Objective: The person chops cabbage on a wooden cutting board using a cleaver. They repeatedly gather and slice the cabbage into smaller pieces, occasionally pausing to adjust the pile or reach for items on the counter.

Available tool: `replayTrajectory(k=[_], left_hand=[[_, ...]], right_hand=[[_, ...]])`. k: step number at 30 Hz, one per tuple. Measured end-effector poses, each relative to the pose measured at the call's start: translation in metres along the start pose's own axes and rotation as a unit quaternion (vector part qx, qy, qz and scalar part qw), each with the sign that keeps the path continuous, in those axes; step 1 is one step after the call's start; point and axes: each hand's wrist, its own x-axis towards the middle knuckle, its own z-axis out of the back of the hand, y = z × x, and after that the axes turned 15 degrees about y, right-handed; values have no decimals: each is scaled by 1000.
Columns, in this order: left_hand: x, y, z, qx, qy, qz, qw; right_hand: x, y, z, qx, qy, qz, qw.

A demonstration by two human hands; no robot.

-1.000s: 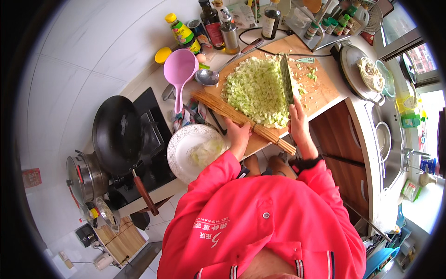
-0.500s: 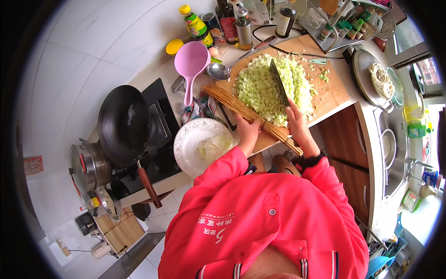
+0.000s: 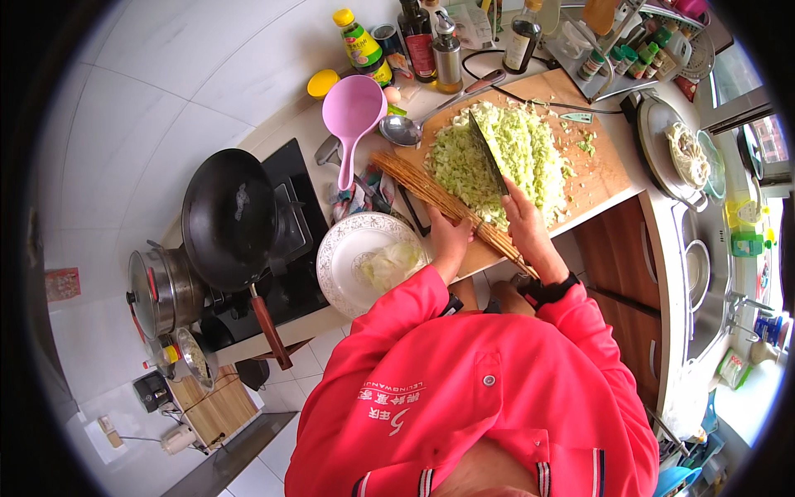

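My right hand grips the handle of a kitchen knife with a dark, broad blade. The blade lies across a heap of finely chopped pale green cabbage on a wooden cutting board. My left hand is closed at the near side of a long bundle of thin brown sticks, its fingers partly hidden. The bundle lies slanted along the board's left and front edge, its tied end close to my right hand. Below my left forearm, a patterned white plate holds cabbage leaves.
Left stand a black wok on the stove and a steel pot. Behind are a pink ladle, a metal ladle and several bottles. A lidded round appliance and the sink are at right.
The knife has shifted left over the chopped cabbage, with my right hand following. My left hand stays at the stick bundle. The whole view has moved slightly.
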Motion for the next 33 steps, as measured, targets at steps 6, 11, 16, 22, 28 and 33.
replayTrajectory(k=[6, 11, 16, 22, 28, 33], left_hand=[[1, 4, 2, -3, 7, 4, 1000], [-3, 4, 4, -3, 24, -34, 999], [1, -4, 0, -6, 13, -27, 1000], [-2, -4, -1, 1, -2, 0, 1000], [0, 1, 0, -2, 6, -14, 1000], [1, 3, 0, 2, -5, 2, 1000]], right_hand=[[3, 2, -8, -76, -24, 106, 991], [8, -2, -15, -53, -1, 60, 997], [5, -3, -13, -90, -61, 129, 986], [-4, -2, -1, -74, -24, 42, 996], [-1, -2, 12, -63, -52, 9, 997], [-6, -2, 17, -33, -46, 5, 998]])
